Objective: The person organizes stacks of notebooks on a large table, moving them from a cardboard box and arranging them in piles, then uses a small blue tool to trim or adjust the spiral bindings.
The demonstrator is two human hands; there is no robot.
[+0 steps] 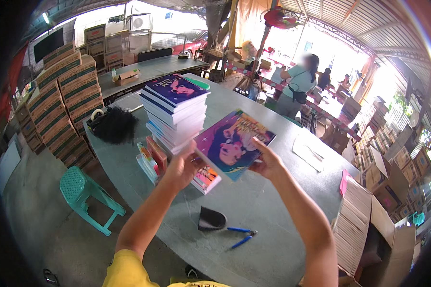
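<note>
Book: I hold a purple-covered book (234, 143) up over the middle of the grey table (254, 201), tilted, cover toward me.
Left hand: my left hand (184, 167) grips its lower left edge — fingers closed on it.
Right hand: my right hand (266, 160) pinches the right edge, thumb on the cover.
Stack: a tall pile of books (175, 112) stands just behind, toward the table's far left edge.
Near edge: blue-handled pliers (242, 236) beside a dark pouch (210, 219).
</note>
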